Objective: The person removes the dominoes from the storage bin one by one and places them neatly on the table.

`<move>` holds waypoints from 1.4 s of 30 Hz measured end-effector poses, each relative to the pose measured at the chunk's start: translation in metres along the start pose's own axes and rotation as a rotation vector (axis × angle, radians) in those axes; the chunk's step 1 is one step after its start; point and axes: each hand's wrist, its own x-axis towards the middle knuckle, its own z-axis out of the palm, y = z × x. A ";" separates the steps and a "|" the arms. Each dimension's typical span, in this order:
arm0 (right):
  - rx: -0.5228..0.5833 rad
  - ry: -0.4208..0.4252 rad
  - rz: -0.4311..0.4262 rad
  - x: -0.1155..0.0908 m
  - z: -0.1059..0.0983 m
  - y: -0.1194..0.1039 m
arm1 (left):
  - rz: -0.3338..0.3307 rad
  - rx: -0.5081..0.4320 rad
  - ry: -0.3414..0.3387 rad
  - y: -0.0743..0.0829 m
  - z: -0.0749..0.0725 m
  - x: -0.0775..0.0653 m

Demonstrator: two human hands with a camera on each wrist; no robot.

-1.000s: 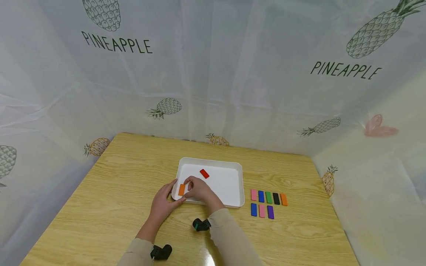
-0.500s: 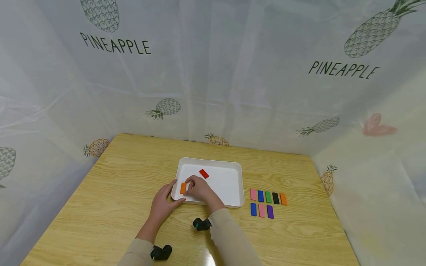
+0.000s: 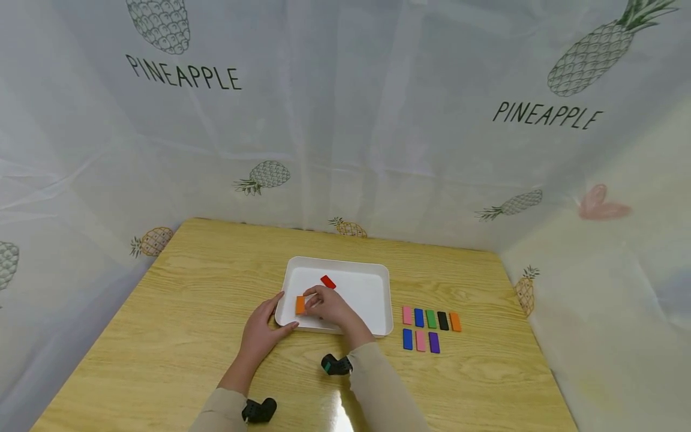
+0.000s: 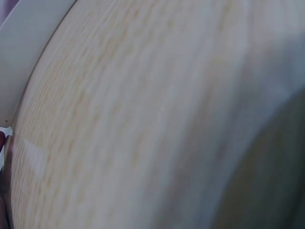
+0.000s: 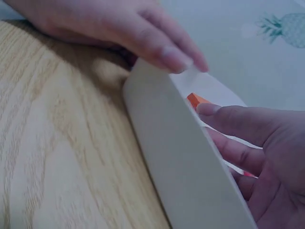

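An orange domino point(image 3: 300, 305) is in the left part of the white tray point(image 3: 372, 300), its long side pointing away from me. My right hand point(image 3: 330, 307) reaches in over the front rim and pinches it with thumb and index finger. The right wrist view has the thumb against the domino's end point(image 5: 195, 99), most of it hidden behind the tray wall. My left hand point(image 3: 259, 336) spans the tray's front left corner, thumb along the front rim and straight fingers along the left side. A red domino point(image 3: 328, 282) lies slanted deeper in the tray.
Right of the tray, dominoes lie in two rows on the wooden table point(image 3: 216, 276): a pink one point(image 3: 407, 315), a green one point(image 3: 431, 319), a black one point(image 3: 443, 321), a purple one point(image 3: 434, 342) and several more. A pineapple-print curtain point(image 3: 351, 120) stands behind.
The orange domino has shifted right inside the tray along with my right hand, away from the left wall. My left hand stays at the corner. The head view has turned slightly.
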 end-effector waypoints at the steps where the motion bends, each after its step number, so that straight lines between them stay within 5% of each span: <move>1: 0.017 0.003 0.005 -0.002 -0.002 0.001 | 0.001 -0.003 0.002 0.000 0.000 0.000; 24: 0.225 0.199 -0.060 -0.070 -0.039 0.006 | 0.047 -0.016 0.017 -0.003 0.001 0.000; 33: 0.311 0.255 -0.039 -0.105 -0.061 -0.011 | 0.063 -0.017 0.033 -0.005 0.002 0.001; 42: 0.328 0.344 -0.003 -0.113 -0.075 0.024 | 0.042 -0.024 0.004 -0.004 0.000 0.001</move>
